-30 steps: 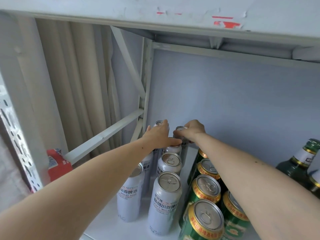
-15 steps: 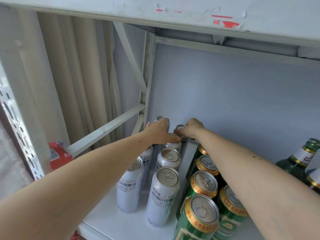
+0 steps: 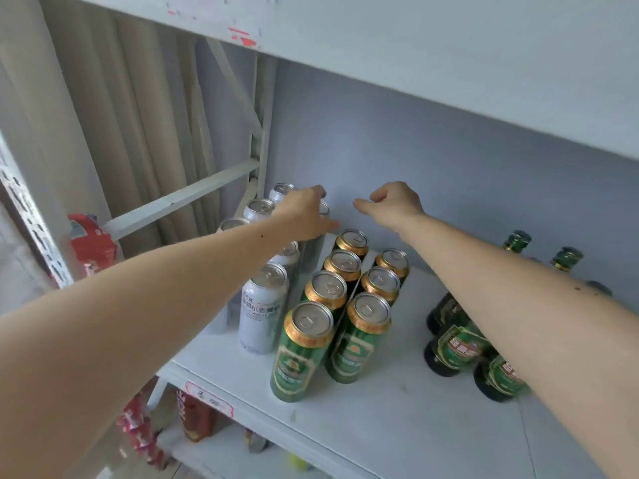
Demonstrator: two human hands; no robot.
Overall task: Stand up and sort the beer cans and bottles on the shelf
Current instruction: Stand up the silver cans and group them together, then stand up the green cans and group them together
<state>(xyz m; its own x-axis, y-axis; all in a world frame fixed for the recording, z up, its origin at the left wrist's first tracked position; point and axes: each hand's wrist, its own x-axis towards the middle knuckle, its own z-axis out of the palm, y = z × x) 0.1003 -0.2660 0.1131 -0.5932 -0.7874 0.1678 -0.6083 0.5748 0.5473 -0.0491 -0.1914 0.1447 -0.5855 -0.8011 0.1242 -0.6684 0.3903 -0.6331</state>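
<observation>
Both hands reach to the back of the shelf (image 3: 397, 420). My left hand (image 3: 304, 216) lies over the rear white cans (image 3: 264, 309) at the middle left of the frame; its fingers seem to rest on a can at the back, but they are hidden behind the hand, so I cannot tell if they grasp it or only touch it. My right hand (image 3: 394, 203) hangs in the air just right of it, before the grey back wall (image 3: 449, 167), with fingers loosely curled and holding nothing.

As a judgement, the step in hand is the tidying of the white row at the back. The cans and bottles already stand upright and grouped by kind, so the task looks far along. The next move calls for a small push or a lift of the rear white can to line it with its neighbours, without knocking the green cans (image 3: 359, 337) just beside.

Counted: seven green cans with gold rims stand in two rows at the centre, four in the left row and three in the right. About six white cans can be seen, some hidden by my arm. Of the green bottles (image 3: 456, 347) at the right, at least four show; the arm covers part of them.
</observation>
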